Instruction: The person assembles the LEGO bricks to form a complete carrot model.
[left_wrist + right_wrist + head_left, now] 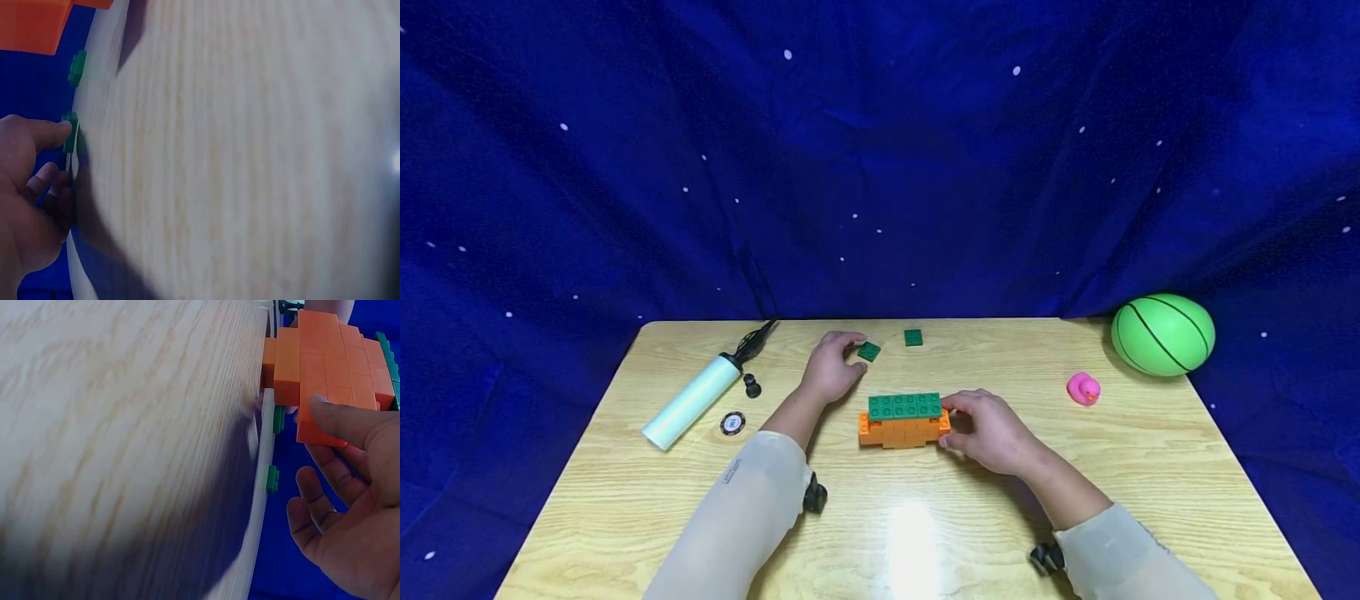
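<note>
A block build of orange toy bricks (904, 433) stands at mid-table, with green bricks (904, 406) across its top. My right hand (992, 433) grips its right end; in the right wrist view the thumb (350, 422) lies on the orange face and other fingers are behind. Further back, my left hand (833, 367) pinches a small green brick (868, 351) at its left side, thumb and index finger at its corners. The thumb overlaps that brick (70, 140) in the left wrist view, where the index fingertip is hidden. Another green brick (913, 337) lies just right of it.
To the left lie a hand pump (692, 402) with a black nozzle, a black pawn-shaped piece (752, 385) and a poker chip (733, 423). A pink rubber duck (1083, 388) and a green ball (1162, 335) are at the right. Blue cloth hangs behind the table.
</note>
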Available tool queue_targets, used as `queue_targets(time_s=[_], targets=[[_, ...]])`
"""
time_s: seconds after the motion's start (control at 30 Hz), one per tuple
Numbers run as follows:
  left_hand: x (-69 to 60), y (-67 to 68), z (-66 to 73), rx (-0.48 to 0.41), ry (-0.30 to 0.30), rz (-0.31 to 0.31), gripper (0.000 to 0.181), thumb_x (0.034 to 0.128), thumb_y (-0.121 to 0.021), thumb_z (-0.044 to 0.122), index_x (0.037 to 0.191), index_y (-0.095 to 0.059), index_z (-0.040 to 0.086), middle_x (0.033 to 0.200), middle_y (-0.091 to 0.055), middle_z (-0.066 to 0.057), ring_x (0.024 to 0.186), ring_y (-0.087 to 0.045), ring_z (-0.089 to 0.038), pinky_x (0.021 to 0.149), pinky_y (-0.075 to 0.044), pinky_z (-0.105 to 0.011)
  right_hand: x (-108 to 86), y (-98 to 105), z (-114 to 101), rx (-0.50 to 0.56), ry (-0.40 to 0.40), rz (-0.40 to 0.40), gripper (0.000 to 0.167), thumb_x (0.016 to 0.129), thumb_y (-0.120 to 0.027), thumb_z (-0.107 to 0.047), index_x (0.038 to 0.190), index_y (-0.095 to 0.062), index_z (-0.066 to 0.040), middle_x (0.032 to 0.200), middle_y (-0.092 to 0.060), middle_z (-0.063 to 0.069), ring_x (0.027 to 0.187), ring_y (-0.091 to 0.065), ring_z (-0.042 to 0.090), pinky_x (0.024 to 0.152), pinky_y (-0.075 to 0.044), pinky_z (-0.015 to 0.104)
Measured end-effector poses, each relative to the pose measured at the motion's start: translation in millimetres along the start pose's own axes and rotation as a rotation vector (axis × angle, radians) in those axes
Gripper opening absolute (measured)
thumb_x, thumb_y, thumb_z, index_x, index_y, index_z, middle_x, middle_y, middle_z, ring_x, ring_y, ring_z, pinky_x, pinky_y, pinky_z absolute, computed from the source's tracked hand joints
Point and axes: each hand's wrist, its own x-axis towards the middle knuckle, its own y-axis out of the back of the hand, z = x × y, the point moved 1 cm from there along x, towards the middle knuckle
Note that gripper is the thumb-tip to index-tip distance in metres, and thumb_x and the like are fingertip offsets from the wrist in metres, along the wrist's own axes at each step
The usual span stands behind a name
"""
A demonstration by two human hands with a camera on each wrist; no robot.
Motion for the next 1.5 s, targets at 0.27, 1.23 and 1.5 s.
queue_targets(time_s=[0.27, 1.23, 1.5], targets=[[7.5, -2.8, 0.6, 0.084, 0.028, -0.061, 0.053, 0.0897, -0.076, 0.013, 0.142, -0.064, 0.015, 0.143, -0.053, -0.017, 0.134, -0.051, -0.036, 0.114, -0.041, -0.046, 0.7, -0.4, 0.5, -0.003, 0.006, 0.003, 0.053, 0.087, -0.085, -0.019, 0.134, -0.067, -0.002, 0.134, -0.067, 0.013, 0.118, -0.062, 0.032, 0.101, -0.051, 0.051], [-0.7, 4.6, -6.2, 0.035, -0.024, -0.097, 0.037, 0.0955, -0.076, 0.022, 0.130, -0.070, 0.011, 0.131, -0.066, -0.012, 0.125, -0.059, -0.031, 0.109, -0.045, -0.045, 0.2, 0.8, 0.9, -0.016, 0.018, 0.005, 0.052, 0.087, -0.085, -0.019, 0.133, -0.068, -0.003, 0.133, -0.068, 0.012, 0.116, -0.062, 0.030, 0.099, -0.052, 0.050], [-13.4, 11.6, -7.3, -0.090, 0.039, -0.060, 0.038, 0.0928, -0.080, 0.022, 0.128, -0.071, 0.011, 0.102, -0.069, -0.005, 0.091, -0.060, -0.021, 0.085, -0.051, -0.041, -0.1, 1.2, 0.2, -0.021, 0.027, 0.011, 0.052, 0.087, -0.085, -0.020, 0.133, -0.068, -0.002, 0.133, -0.068, 0.013, 0.118, -0.062, 0.032, 0.101, -0.051, 0.051]])
